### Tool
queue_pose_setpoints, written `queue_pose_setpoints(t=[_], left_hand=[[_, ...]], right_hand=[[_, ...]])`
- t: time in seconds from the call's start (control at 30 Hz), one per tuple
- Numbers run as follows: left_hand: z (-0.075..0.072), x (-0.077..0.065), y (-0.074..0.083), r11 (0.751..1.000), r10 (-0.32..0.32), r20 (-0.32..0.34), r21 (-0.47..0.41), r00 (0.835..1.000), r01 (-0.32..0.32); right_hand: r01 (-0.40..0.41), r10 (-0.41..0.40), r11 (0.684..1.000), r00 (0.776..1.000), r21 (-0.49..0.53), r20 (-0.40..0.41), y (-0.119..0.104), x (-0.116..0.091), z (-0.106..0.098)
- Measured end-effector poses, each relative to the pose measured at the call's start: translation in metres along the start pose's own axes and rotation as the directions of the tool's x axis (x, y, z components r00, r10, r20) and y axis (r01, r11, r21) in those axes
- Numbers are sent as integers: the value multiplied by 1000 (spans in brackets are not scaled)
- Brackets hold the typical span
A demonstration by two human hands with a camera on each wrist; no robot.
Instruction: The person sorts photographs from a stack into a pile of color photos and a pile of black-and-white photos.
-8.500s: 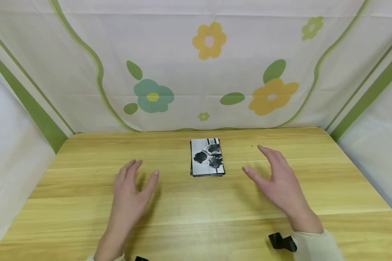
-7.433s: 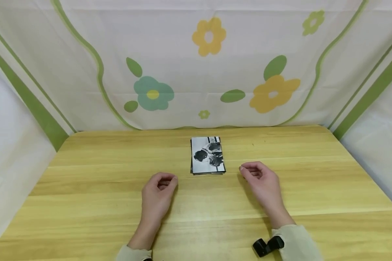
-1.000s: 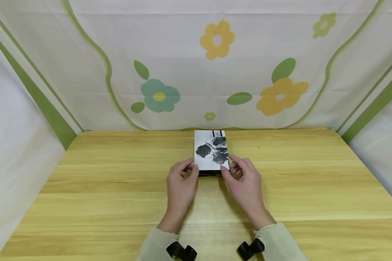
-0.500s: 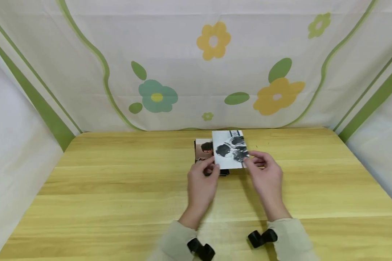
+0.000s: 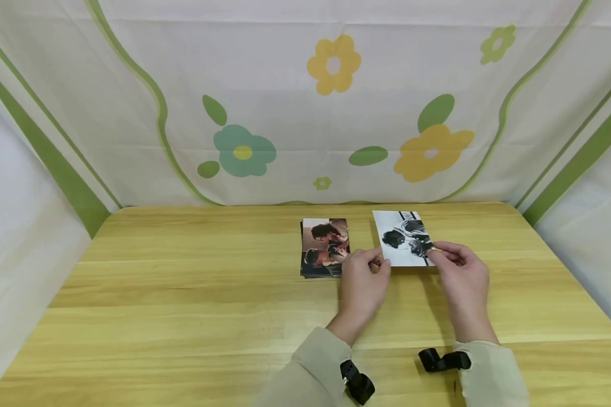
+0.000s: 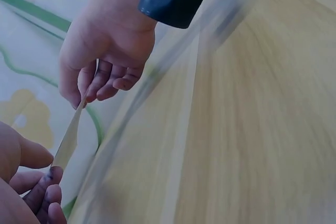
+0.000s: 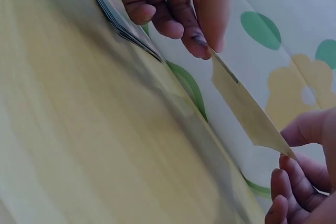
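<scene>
Both hands hold a black-and-white photo card [image 5: 403, 238] between them, raised over the table to the right of a stack of photo cards [image 5: 326, 249]. My left hand [image 5: 364, 285] pinches the card's lower left corner between thumb and fingers. At the right edge, near the lower corner, my right hand [image 5: 460, 277] pinches it too. The wrist views show the card [image 7: 247, 103] from its edge and plain underside, lifted clear of the wood. A colour picture of two people tops the stack, and my left hand overlaps the stack's lower right corner in the head view.
The wooden table [image 5: 183, 316] reaches back to a white flowered cloth [image 5: 285, 68], with cloth walls at both sides. Black wrist-worn devices [image 5: 444, 360] sit at both sleeves.
The black-and-white card has moved right, off the stack, carried by both hands. This uncovers the colour card beneath. Earliest, both hands were apart from the stack.
</scene>
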State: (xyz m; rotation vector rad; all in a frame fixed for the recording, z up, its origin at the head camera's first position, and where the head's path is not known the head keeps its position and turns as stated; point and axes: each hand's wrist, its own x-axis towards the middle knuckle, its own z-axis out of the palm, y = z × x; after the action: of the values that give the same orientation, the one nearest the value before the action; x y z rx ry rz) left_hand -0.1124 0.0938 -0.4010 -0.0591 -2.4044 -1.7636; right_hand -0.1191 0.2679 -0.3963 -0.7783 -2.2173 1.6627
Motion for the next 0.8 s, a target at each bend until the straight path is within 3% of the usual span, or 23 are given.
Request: queue_pose_setpoints(t=[0.23, 0.4, 0.5, 0.6, 0.8], left_hand=[[7, 2, 0, 998, -28, 23, -52, 999, 29], [10, 1, -2, 996, -71, 45, -43, 996, 72], [11, 2, -1, 995, -102, 60, 13, 993, 102], [13, 4, 0, 989, -129, 78, 86, 989, 122], [17, 6, -3, 976, -79, 83, 211, 993, 60]], right_hand=[[-14, 14, 1000, 1000, -17, 4, 2, 4, -6], [1, 14, 975, 998, -224, 68, 7, 6, -8], [43, -4, 936, 994, -348, 113, 9, 7, -9], [84, -31, 909, 991, -409, 134, 10, 8, -9], [138, -71, 878, 984, -457, 161, 16, 12, -6]])
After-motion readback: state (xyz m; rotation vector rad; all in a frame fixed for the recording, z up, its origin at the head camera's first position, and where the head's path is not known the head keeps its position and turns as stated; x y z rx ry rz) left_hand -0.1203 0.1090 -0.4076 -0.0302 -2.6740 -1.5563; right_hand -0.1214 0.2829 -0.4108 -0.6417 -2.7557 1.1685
